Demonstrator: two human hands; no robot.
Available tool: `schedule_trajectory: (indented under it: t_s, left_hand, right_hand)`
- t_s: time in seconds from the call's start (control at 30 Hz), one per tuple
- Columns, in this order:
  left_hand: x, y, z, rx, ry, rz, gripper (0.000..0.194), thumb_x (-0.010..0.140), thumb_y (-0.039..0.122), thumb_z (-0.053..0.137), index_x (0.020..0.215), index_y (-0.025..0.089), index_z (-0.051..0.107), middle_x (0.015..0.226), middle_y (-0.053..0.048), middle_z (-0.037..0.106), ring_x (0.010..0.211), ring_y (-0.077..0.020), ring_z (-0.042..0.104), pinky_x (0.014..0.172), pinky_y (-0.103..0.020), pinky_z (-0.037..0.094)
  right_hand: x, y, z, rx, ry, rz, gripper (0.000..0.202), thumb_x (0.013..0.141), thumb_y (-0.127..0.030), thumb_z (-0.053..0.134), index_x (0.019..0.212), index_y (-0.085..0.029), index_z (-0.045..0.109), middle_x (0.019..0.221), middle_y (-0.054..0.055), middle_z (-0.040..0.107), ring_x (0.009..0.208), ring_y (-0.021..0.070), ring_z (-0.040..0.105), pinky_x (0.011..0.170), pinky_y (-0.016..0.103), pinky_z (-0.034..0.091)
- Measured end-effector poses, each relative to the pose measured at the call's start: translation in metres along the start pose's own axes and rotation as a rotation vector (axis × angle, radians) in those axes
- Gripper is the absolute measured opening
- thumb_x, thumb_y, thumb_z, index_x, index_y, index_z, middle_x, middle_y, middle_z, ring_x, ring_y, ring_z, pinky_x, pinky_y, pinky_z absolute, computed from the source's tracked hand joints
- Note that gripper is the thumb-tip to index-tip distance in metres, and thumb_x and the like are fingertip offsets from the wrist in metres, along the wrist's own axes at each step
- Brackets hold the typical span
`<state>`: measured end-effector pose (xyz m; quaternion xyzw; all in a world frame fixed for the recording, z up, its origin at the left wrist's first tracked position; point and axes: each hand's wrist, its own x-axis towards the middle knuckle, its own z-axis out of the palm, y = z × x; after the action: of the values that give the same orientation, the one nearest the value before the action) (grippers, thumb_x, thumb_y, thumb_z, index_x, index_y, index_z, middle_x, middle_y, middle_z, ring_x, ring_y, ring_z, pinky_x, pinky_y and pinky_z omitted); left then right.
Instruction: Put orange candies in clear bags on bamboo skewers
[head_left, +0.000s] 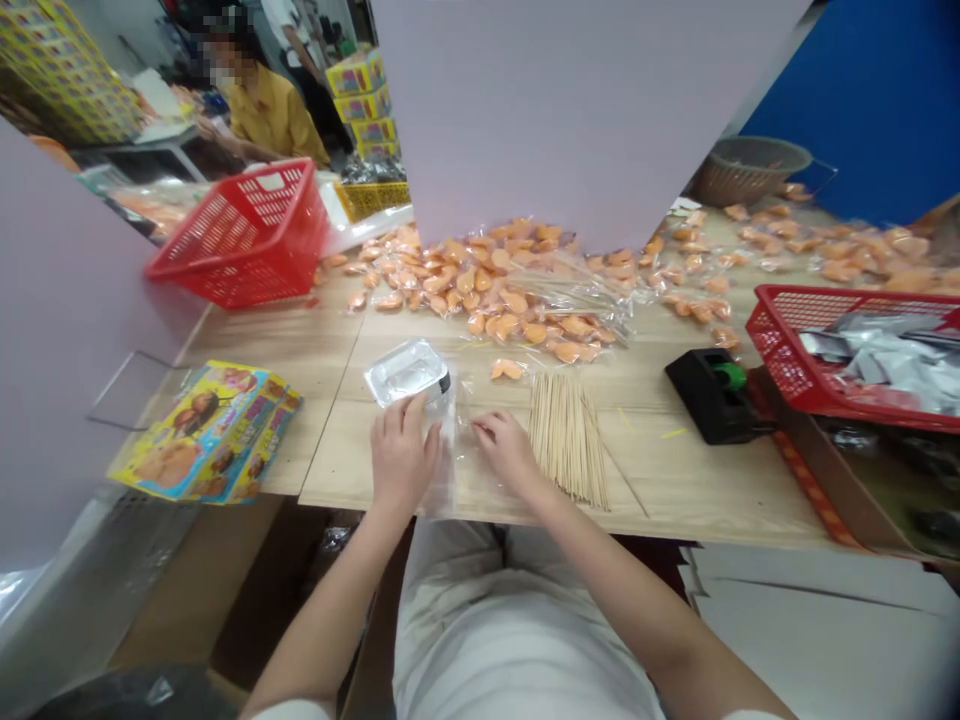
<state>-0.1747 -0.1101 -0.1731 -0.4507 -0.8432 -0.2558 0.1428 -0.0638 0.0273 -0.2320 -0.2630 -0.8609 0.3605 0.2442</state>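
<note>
My left hand [403, 452] lies palm down with fingers stretched out and thumb apart, at the near edge of a silver foil tray [405, 368]. Clear plastic bags [444, 480] lie flat beside and partly under this hand. Thumb and fingers of my right hand [507, 452] are pinched together at a thin clear plastic bag [466, 392]; its outline is faint. Right of that hand is a bundle of thin wooden sticks [566, 440], one lying askew. Just beyond it sits a small bagged orange piece [506, 370].
Bagged orange pieces [480, 285] are heaped along the back by a divider. A red basket [255, 235] and printed boxes [206, 430] stand left. At right are a black tape dispenser [709, 395] and a red basket of silver packets [780, 345]. A co-worker [274, 115] sits beyond.
</note>
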Motion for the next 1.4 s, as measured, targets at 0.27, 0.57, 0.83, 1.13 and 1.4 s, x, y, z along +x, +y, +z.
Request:
schedule_trajectory:
  t_s: [0.27, 0.57, 0.83, 1.13, 1.4]
  left_hand:
    - [-0.024, 0.03, 0.027, -1.128, -0.36, -0.718, 0.054, 0.074, 0.056, 0.069, 0.107, 0.014, 0.068, 0.091, -0.012, 0.075, 0.082, -0.023, 0.07, 0.075, -0.035, 0.053]
    - [-0.04, 0.088, 0.03, -1.417, -0.81, -0.728, 0.054, 0.064, 0.044, 0.083, 0.104, 0.016, 0.059, 0.072, -0.005, 0.073, 0.057, -0.0169, 0.067, 0.056, -0.025, 0.049]
    - [-0.069, 0.111, 0.021, -1.569, -0.613, -0.696, 0.052, 0.076, 0.048, 0.074, 0.118, 0.02, 0.06, 0.135, -0.013, 0.056, 0.122, -0.0265, 0.056, 0.096, -0.035, 0.048]
    - [-0.072, 0.137, 0.031, -1.642, -0.706, -1.016, 0.053, 0.074, 0.041, 0.077, 0.121, 0.023, 0.061, 0.104, -0.007, 0.071, 0.091, -0.0192, 0.068, 0.075, -0.028, 0.054]
    - [-0.081, 0.132, 0.045, -1.527, -0.805, -1.039, 0.059, 0.067, 0.034, 0.084, 0.119, 0.017, 0.062, 0.086, -0.006, 0.075, 0.07, -0.0144, 0.069, 0.067, -0.024, 0.053]
  right_hand:
    - [-0.053, -0.015, -0.024, -0.112, 0.09, -0.303, 0.027, 0.097, -0.022, 0.045, 0.103, -0.022, 0.071, 0.09, 0.008, 0.066, 0.087, 0.0201, 0.061, 0.078, 0.033, 0.05]
    - [-0.06, -0.011, -0.07, 0.506, 0.112, 0.336, 0.045, 0.075, -0.041, 0.066, 0.114, -0.018, 0.063, 0.103, 0.009, 0.065, 0.085, 0.0189, 0.061, 0.066, 0.03, 0.051]
    - [-0.07, -0.008, -0.078, 0.679, -0.013, 0.498, 0.028, 0.08, -0.045, 0.061, 0.075, -0.018, 0.066, 0.068, 0.001, 0.065, 0.066, 0.0148, 0.06, 0.062, 0.026, 0.047]
    - [-0.108, -0.006, -0.116, 0.098, -0.245, 0.073, 0.025, 0.089, -0.014, 0.048, 0.102, -0.021, 0.068, 0.096, 0.007, 0.063, 0.093, 0.0199, 0.058, 0.083, 0.035, 0.047]
    - [-0.084, 0.05, -0.149, 0.052, 0.069, 0.383, 0.027, 0.087, -0.036, 0.055, 0.102, -0.017, 0.067, 0.094, 0.008, 0.066, 0.084, 0.0202, 0.061, 0.079, 0.034, 0.049]
